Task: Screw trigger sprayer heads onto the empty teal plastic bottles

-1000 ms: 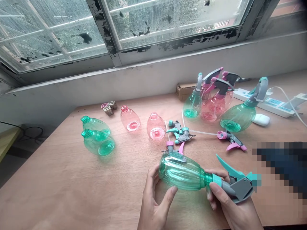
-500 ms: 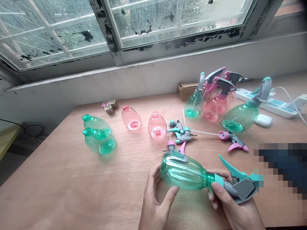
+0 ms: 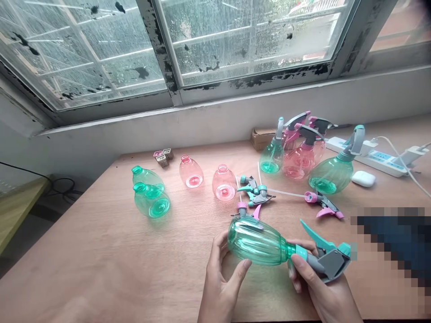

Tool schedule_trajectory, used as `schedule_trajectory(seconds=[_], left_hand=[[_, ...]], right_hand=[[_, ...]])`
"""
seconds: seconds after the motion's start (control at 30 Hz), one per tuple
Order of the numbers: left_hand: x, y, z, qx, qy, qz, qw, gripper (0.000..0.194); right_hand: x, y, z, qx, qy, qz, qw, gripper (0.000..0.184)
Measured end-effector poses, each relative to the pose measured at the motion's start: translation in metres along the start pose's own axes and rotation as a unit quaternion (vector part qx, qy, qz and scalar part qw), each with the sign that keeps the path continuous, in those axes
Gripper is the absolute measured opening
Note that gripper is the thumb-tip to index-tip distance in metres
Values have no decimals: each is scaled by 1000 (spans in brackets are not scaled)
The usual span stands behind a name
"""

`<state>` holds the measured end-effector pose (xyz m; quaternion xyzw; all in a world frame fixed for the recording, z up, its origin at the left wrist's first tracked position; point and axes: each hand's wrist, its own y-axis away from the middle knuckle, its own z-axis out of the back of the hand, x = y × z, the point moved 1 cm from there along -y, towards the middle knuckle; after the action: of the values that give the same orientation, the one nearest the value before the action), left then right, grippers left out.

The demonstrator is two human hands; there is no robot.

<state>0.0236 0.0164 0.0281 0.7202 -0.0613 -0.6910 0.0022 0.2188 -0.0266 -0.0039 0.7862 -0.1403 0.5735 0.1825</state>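
Note:
A clear green spray bottle lies sideways in the air between my hands, its base toward the left. A grey spray head with a turquoise trigger and collar sits on its neck. My right hand grips the collar and neck, the thumb on the near side and fingers behind. My left hand cups the base, its fingers partly hidden behind the bottle and its thumb at the lower edge. Just beyond the bottle lie loose spray heads, one with a pink collar and turquoise ones.
Two headless green bottles and two headless pink bottles stand to the left. Several bottles with heads stand at the back right, near a power strip and a white case. Another pink spray head lies right.
The camera view has tilted up and shifted a little, so the table things appear slightly lower. Both hands keep the same hold on the green bottle.

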Motion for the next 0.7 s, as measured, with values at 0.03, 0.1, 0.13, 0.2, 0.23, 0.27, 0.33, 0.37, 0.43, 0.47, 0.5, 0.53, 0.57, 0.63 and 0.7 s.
schedule_trajectory(seconds=[0.03,0.1,0.13,0.2,0.23,0.27,0.33,0.37,0.43,0.47,0.5,0.53,0.57,0.63,0.7], left_hand=[[0,0,0,-1,0,-2,1000,50],[0,0,0,-2,1,-7,1000,50],[0,0,0,-2,1,-9,1000,50],[-1,0,0,-2,2,-9,1000,49],[-2,0,0,-2,2,-7,1000,50],[-2,0,1,-3,2,-6,1000,52],[-2,2,1,-5,5,-5,1000,59],[-1,2,1,-8,7,-5,1000,63],[0,4,1,-14,18,-5,1000,70],[1,5,1,-21,27,-2,999,73],[2,5,1,-29,36,3,999,76],[3,5,0,-38,46,8,998,79],[4,5,0,-44,53,12,998,80],[3,3,0,-33,54,11,998,73],[1,0,1,1,39,-8,999,58]], right_hand=[[0,0,0,0,1,1,1000,39],[-1,-1,0,0,3,3,1000,39],[-1,-1,0,0,4,5,1000,39],[0,-1,0,5,7,9,1000,39],[0,-1,0,7,9,11,1000,39],[0,-1,0,9,11,13,1000,38],[-3,-2,3,10,14,15,1000,37],[-5,-3,4,14,16,14,1000,37],[-9,-6,8,29,23,9,999,36],[-11,-7,10,38,27,7,999,37],[-13,-8,12,44,30,7,999,37],[-15,-9,14,48,32,6,998,37],[-15,-10,15,49,34,7,998,38],[-15,-10,15,44,33,8,998,38],[-13,-9,13,38,29,8,999,39]])
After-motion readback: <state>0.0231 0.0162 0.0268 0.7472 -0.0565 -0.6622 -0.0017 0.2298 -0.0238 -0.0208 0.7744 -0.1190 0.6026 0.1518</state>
